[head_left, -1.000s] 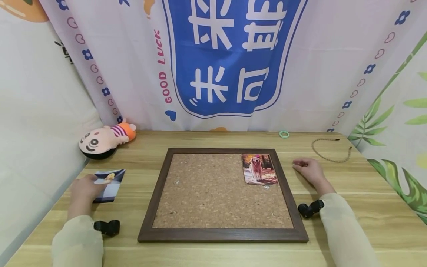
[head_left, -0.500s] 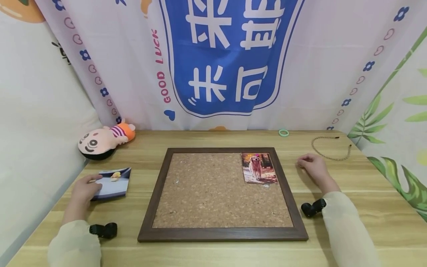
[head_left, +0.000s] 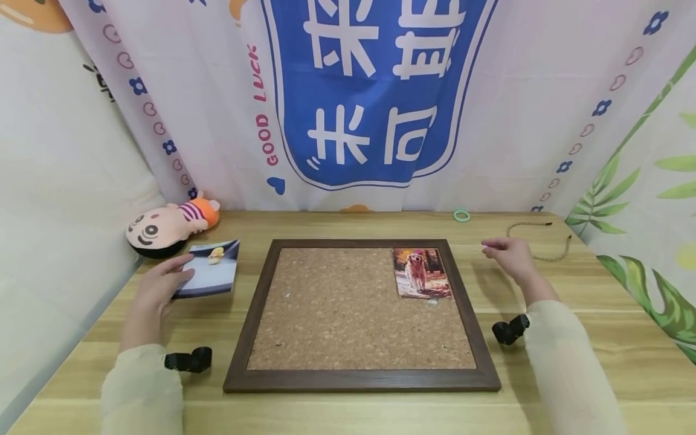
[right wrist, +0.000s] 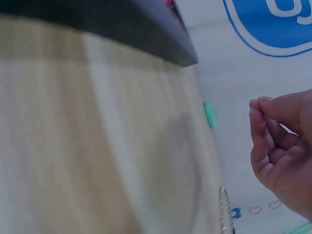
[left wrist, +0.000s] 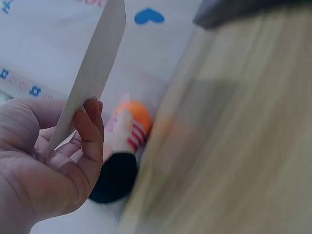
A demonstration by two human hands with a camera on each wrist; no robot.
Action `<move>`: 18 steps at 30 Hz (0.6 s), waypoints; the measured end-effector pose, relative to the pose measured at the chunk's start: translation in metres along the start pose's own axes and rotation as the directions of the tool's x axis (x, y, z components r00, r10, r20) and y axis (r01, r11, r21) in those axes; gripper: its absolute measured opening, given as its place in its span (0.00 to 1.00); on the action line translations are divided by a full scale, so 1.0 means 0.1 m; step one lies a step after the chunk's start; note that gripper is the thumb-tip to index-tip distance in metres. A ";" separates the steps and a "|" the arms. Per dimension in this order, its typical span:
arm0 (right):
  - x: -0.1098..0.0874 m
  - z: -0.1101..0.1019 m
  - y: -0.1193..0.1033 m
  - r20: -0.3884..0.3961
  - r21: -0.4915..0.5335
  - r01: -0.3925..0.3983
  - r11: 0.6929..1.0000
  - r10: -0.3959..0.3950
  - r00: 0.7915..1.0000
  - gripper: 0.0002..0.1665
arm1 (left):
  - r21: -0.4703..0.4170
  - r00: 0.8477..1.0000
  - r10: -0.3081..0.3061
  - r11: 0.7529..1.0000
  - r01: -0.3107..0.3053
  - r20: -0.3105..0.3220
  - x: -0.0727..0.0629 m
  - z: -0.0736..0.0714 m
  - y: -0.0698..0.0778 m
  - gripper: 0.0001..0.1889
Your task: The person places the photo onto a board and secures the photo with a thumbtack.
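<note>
1. Since the earlier head frames: left hand (head_left: 159,287) has moved up and toward the board, bringing the yellow-figure photo (head_left: 209,279) off the table (head_left: 304,414). Right hand (head_left: 511,261) is slightly farther from the body. Brown-framed corkboard (head_left: 359,320) and dog photo (head_left: 423,275) haven't moved.
2. Step in hand, my read: carrying the yellow-figure photo toward the corkboard.
3. Next move calls for clearing the left frame edge, then squaring the photo flat against bare cork; dog photo sits in the far right corner.
4. Photo location: in the left hand, left of the frame, apart from it, near the plush doll (head_left: 171,228). Well apart from the right hand, which is across the board.
5. Left hand: thumb and curled fingers pinch the photo's near-left side; left wrist view has it nearly edge-on.
6. Right hand: thumb and index tips pressed together on a small pinkish speck (head_left: 484,246), too small to identify; other fingers curled.
</note>
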State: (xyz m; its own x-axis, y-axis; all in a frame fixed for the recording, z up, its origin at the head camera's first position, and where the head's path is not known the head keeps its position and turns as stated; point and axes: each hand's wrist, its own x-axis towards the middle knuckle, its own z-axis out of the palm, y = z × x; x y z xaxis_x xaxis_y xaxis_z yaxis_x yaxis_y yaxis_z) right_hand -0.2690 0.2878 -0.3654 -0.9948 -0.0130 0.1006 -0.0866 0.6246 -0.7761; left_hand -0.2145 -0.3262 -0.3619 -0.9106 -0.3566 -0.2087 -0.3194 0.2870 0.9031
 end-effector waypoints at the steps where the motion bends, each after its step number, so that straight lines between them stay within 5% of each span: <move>1: 0.02 -0.01 -0.03 0.004 -0.015 0.005 1.000 -0.005 1.000 0.20 | -0.007 1.000 0.010 1.000 -0.010 -0.007 0.00 0.04 0.03 0.27; 5: 0.08 -0.01 -0.12 0.008 -0.034 0.018 0.999 -0.018 1.000 0.19 | -0.045 0.998 0.055 0.997 -0.055 0.006 0.13 0.18 0.05 0.27; 11: 0.17 0.03 -0.33 0.009 -0.018 0.019 1.000 -0.019 1.000 0.21 | -0.108 0.990 0.115 0.989 -0.105 0.082 0.06 0.41 0.24 0.27; 12: 0.19 0.05 -0.38 0.005 0.002 0.018 1.000 -0.018 1.000 0.21 | -0.116 0.990 0.107 0.989 -0.095 0.097 -0.05 0.46 0.36 0.26; 18: 0.32 0.30 -0.63 -0.057 0.132 0.100 0.986 -0.093 0.994 0.19 | -0.198 0.988 0.112 0.976 -0.090 0.103 -0.06 0.71 0.45 0.25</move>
State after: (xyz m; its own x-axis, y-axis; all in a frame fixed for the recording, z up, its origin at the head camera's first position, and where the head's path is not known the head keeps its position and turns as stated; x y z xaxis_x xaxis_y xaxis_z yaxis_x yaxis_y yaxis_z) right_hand -0.2974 0.2252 -0.3320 -0.9779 -0.0268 0.2075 -0.1917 0.5116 -0.8375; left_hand -0.2423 -0.2476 -0.3467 -0.9627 -0.2291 -0.1439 -0.1780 0.1357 0.9746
